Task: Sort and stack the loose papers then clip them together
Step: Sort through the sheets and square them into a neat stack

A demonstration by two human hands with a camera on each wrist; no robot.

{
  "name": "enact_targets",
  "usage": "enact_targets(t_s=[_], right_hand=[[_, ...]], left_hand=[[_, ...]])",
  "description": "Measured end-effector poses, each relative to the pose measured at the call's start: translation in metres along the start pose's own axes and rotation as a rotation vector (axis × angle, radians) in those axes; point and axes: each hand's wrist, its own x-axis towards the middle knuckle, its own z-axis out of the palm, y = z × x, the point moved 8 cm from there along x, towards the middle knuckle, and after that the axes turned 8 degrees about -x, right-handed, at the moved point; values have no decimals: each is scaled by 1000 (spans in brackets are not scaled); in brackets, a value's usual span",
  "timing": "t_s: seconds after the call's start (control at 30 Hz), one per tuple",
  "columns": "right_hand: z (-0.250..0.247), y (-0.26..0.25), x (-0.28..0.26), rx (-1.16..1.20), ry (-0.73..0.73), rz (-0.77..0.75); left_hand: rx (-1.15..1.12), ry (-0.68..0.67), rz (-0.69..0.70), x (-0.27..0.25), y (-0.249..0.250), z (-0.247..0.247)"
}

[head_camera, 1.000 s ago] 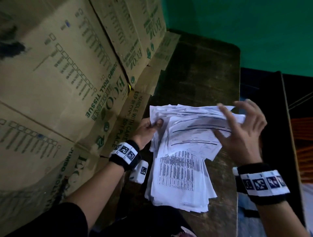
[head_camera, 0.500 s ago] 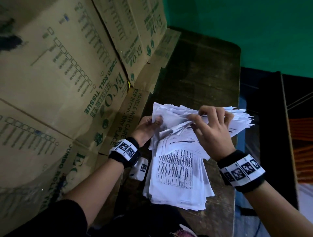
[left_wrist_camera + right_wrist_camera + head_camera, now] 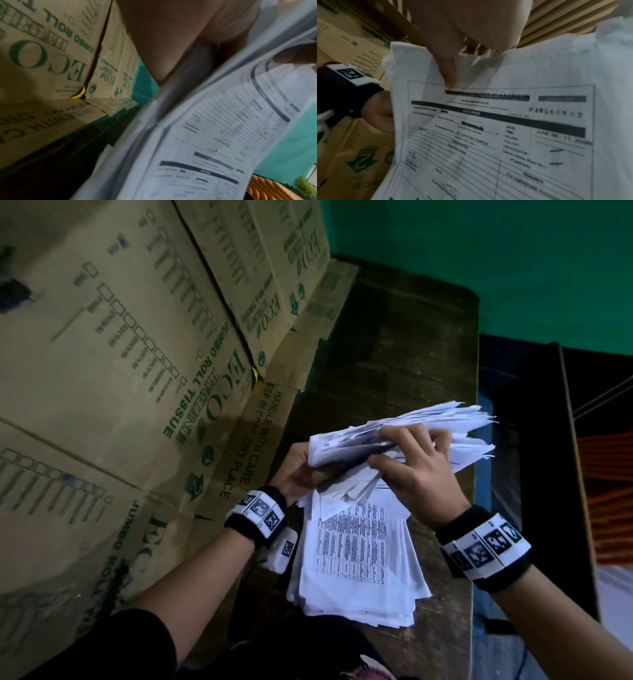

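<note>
papers (image 3: 404,440) are split in two lots right now: a thick, ragged wad lifted off the counter (image 3: 411,344) between your hands, and a fanned pile (image 3: 356,570) lying flat at the counter's near edge, printed table facing up. your left hand (image 3: 298,470) grips the wad's left end from below, thumb side tucked under the sheets, so the bundle stays raised and you can work its edges. your right hand (image 3: 418,474) is curled over the top edge with the thumb pressed on a gate pass form (image 3: 488,121), seemingly to peel or square sheets against the rest. the wad's right ends splay out unevenly past the counter's right edge, which suggests the squaring isn't finished. tall cardboard boxes (image 3: 137,354) wall off the counter's left side, leaving you a narrow strip, likely why you sort in the air. no clip shows anywhere in these views, so clipping looks some way off.
</note>
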Motion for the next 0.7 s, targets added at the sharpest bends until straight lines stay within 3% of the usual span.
enact_targets(t_s=[0.13, 0.23, 0.33, 0.43, 0.57, 0.7], right_hand=[[-5, -2, -2, 27, 7, -16], [-8, 5, -8, 25, 16, 1], [-4, 21, -14, -6, -26, 50], [12, 38, -17, -72, -129, 104], [21, 53, -19, -30, -212, 130], [30, 59, -10, 33, -304, 159]], left_hand=[[63, 142, 116, -5, 6, 6], [-115, 212, 85, 1, -5, -4], [-102, 294, 152, 2, -4, -20], [28, 292, 173, 1, -4, -28], [20, 310, 95, -2, -12, -30], [237, 163, 20, 7, -17, -7]])
